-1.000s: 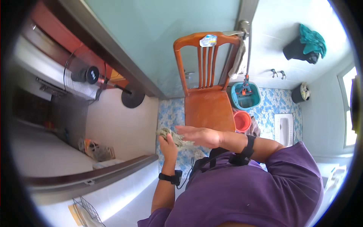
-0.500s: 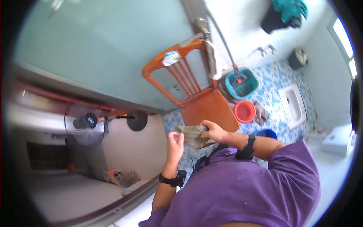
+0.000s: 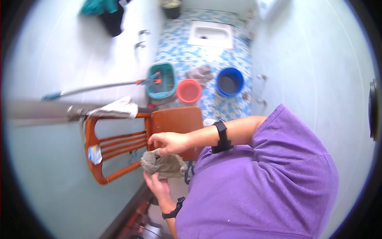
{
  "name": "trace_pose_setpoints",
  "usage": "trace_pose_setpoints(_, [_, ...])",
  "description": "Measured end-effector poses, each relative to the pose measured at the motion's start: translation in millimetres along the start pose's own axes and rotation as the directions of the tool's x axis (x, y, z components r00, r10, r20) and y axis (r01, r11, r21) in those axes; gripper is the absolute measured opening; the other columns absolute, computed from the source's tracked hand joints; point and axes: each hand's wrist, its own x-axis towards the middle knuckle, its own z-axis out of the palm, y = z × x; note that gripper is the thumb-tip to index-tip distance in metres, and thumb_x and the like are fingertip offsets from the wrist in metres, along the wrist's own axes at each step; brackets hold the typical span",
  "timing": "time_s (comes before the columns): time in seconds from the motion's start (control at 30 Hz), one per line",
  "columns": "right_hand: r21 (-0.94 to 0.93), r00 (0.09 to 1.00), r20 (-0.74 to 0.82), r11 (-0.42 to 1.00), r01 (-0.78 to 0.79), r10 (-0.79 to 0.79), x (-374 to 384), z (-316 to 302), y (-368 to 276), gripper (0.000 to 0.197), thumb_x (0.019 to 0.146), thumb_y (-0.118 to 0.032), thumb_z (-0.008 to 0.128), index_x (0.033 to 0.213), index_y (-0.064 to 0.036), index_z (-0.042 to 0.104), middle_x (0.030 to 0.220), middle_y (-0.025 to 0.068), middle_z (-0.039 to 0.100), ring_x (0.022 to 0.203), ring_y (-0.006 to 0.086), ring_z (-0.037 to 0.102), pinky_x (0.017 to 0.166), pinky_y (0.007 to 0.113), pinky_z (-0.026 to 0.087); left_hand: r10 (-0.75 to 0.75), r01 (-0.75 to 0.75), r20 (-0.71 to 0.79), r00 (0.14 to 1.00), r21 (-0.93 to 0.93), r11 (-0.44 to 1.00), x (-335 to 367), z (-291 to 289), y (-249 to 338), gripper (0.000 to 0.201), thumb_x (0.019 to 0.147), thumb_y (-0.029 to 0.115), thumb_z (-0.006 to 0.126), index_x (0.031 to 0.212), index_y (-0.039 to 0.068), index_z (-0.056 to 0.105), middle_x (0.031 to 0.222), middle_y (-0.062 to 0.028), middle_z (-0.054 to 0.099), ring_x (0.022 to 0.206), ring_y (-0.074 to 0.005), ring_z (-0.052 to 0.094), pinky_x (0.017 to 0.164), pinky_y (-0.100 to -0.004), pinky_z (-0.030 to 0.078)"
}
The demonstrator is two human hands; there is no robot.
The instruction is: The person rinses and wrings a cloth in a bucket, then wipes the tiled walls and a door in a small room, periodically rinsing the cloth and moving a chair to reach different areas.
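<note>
A grey-green cloth (image 3: 169,166), bunched at one end and hanging loose at the other, is between my two hands beside the wooden chair (image 3: 179,119). My left hand (image 3: 158,186) grips it from below, its fingertips partly hidden behind the folds. From above, my right hand (image 3: 171,142) holds the cloth's upper edge with bent fingers and thumb. The slatted chair back lies just left of both hands, and the seat is partly behind my right hand. A white cloth (image 3: 119,108) hangs over one side of the chair back, and a small blue-and-white packet (image 3: 94,154) rests on its top rail.
Beyond the chair stand a teal mop bucket (image 3: 162,95) with a mop (image 3: 107,87) leaning out, a red basin (image 3: 189,91) and a blue bucket (image 3: 230,81). A crumpled cloth (image 3: 200,75) lies on the blue-and-white floor near a squat toilet (image 3: 211,34). Walls rise on both sides.
My view and body have turned right, toward the squat toilet. The cloth has become more bunched, and my hands with it are now next to the chair back.
</note>
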Motion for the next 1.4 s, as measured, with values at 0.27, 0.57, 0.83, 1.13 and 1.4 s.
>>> trace_pose_setpoints(0.27, [0.484, 0.957, -0.288, 0.867, 0.117, 0.032, -90.7, 67.8, 19.7, 0.080, 0.071, -0.022, 0.070, 0.137, -0.0170, 0.025, 0.136, 0.0153, 0.030, 0.127, 0.0251, 0.027, 0.101, 0.034, 0.026, -0.405, 0.418, 0.437, 0.803, 0.072, 0.906, 8.0, 11.2, -26.1, 0.043, 0.087, 0.020, 0.040, 0.126, 0.005, 0.036, 0.122, -0.0114, 0.046, 0.108, -0.0245, 0.049, 0.086, -0.0395, 0.046])
trace_pose_setpoints(0.57, [0.570, 0.405, -0.666, 0.778, -0.266, 0.626, -236.1, 55.0, 145.2, 0.039, 0.068, -0.014, 0.070, 0.105, -0.0085, 0.058, 0.098, 0.0101, 0.059, 0.092, 0.0170, 0.053, 0.082, 0.029, 0.043, -0.785, 0.117, 0.311, 0.536, 0.893, 0.435, 46.0, 78.7, -80.3, 0.028, 0.089, 0.017, 0.046, 0.114, 0.005, 0.049, 0.091, -0.0059, 0.059, 0.077, -0.0112, 0.056, 0.058, -0.0235, 0.050])
trace_pose_setpoints(0.83, [0.238, 0.213, -0.748, 0.554, -0.798, 0.629, -344.2, 28.8, 313.3, 0.023, 0.067, -0.007, 0.057, 0.089, -0.0099, 0.060, 0.097, 0.0142, 0.057, 0.091, 0.0320, 0.055, 0.077, 0.041, 0.045, -0.644, 0.009, 0.202, 0.738, 0.951, 0.309, 134.0, 125.4, -186.7, 0.019, 0.083, 0.016, 0.056, 0.099, 0.006, 0.059, 0.087, -0.0009, 0.058, 0.076, -0.0076, 0.054, 0.057, -0.0219, 0.045])
trace_pose_setpoints(1.13, [-0.288, 0.330, -0.751, 0.167, -0.943, 0.571, -353.5, -190.4, 400.1, 0.016, 0.075, -0.006, 0.048, 0.086, -0.0080, 0.060, 0.095, 0.0110, 0.056, 0.093, 0.0349, 0.052, 0.067, 0.042, 0.050, -0.107, -0.614, 0.606, 0.788, 0.786, -0.070, 280.6, 183.2, -339.4, 0.020, 0.078, 0.013, 0.057, 0.093, 0.000, 0.057, 0.094, -0.0148, 0.059, 0.091, -0.0305, 0.053, 0.082, -0.0369, 0.040])
trace_pose_setpoints(1.4, [-0.499, 0.303, -0.811, -0.322, -0.805, 0.501, -419.6, -319.6, 510.2, 0.017, 0.076, -0.010, 0.051, 0.083, -0.0088, 0.066, 0.090, 0.0080, 0.062, 0.093, 0.0292, 0.055, 0.073, 0.036, 0.048, -0.082, -0.682, 0.713, 0.696, 0.622, -0.385, 295.0, 152.5, -406.5, 0.011, 0.071, 0.017, 0.058, 0.072, 0.006, 0.058, 0.080, -0.0086, 0.059, 0.084, -0.0276, 0.054, 0.078, -0.0406, 0.039])
